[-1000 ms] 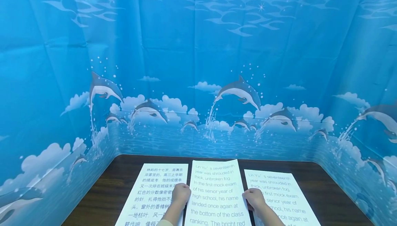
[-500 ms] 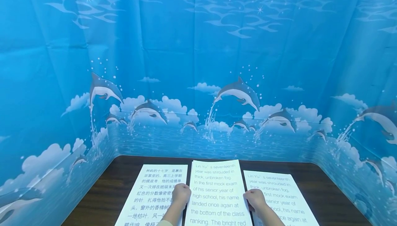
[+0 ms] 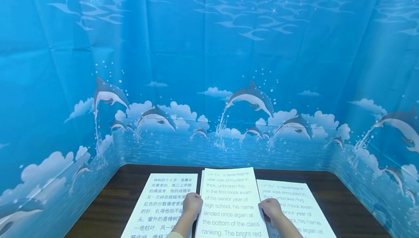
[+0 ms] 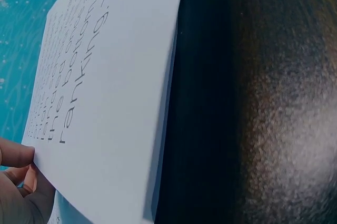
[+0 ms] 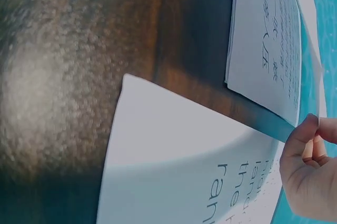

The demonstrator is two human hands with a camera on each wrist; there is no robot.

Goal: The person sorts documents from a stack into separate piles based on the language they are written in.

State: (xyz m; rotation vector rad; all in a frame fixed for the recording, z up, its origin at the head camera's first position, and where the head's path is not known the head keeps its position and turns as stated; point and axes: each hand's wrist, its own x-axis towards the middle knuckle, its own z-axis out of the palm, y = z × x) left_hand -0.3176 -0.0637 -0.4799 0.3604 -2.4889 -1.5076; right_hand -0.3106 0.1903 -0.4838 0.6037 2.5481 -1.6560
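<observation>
In the head view a sheet of paper point(image 3: 229, 205) with English print stands in the middle, held up between my two hands. My left hand point(image 3: 192, 204) pinches its left edge; the left wrist view shows thumb and finger on the paper's corner side point(image 4: 105, 108). At the opposite edge, my right hand point(image 3: 271, 208) pinches the sheet, which appears nearly edge-on in the right wrist view. Another paper edge shows just behind the sheet's upper left; how many sheets I hold, I cannot tell.
Chinese-printed paper point(image 3: 163, 194) lies left on the dark wooden table point(image 3: 101, 201), English-printed paper point(image 3: 298, 194) right. A Chinese-printed stack point(image 5: 263, 55) lies near the held sheet in the right wrist view. A blue dolphin-patterned cloth point(image 3: 183, 63) surrounds the table's back and sides.
The held sheet has shifted slightly to the right, and more of another paper's edge shows at its upper left. Both hands have moved a little right with it, still pinching.
</observation>
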